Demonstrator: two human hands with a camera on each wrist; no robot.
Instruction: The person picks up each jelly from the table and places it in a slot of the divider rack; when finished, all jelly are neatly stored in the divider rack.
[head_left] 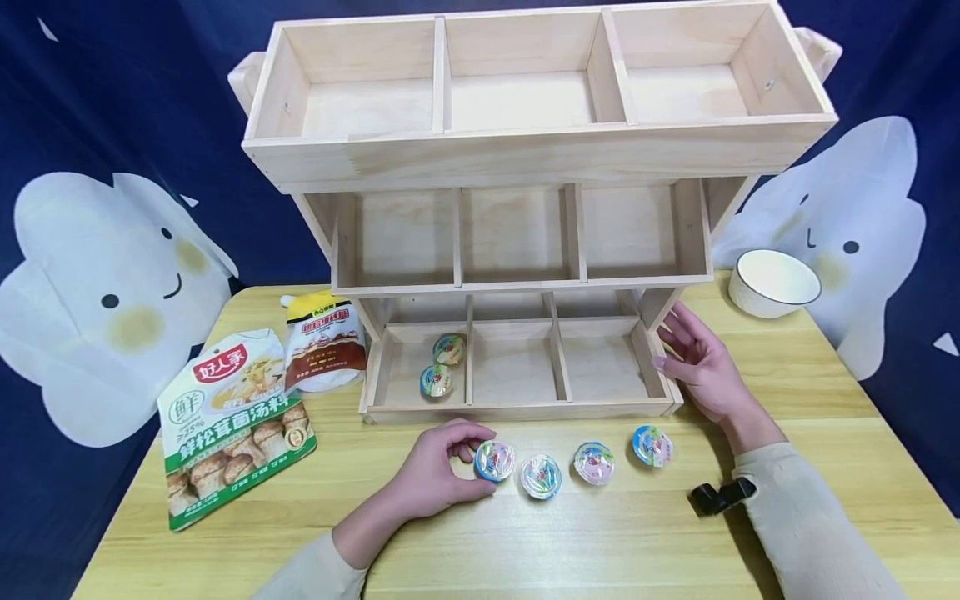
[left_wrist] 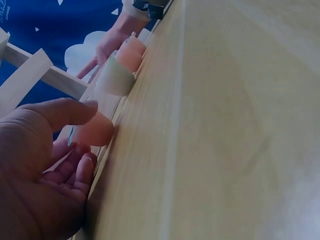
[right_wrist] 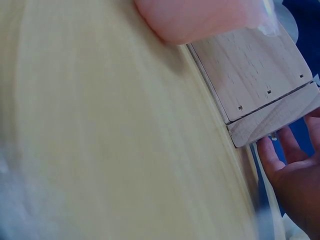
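Note:
My left hand (head_left: 442,471) has its thumb and fingers on the near and far sides of a small jelly cup (head_left: 494,461), pinching it at the tabletop. In the left wrist view the cup (left_wrist: 95,131) looks pink-orange. Three more jelly cups, a blue-rimmed one (head_left: 541,477), a pink-lidded one (head_left: 594,463) and a blue-and-pink one (head_left: 652,446), stand in a row to the right. My right hand (head_left: 701,367) touches the right side of the bottom wooden drawer (head_left: 517,413); in the right wrist view its fingertips rest along the side board (right_wrist: 272,115).
Two jelly cups (head_left: 448,349) lie in the bottom drawer's left compartment. Above it rise a middle tier (head_left: 525,290) and a top tier (head_left: 540,154) with three compartments each. Mushroom soup pouch (head_left: 240,425) and brown-yellow bag (head_left: 325,342) lie left; a white bowl (head_left: 772,283) stands right.

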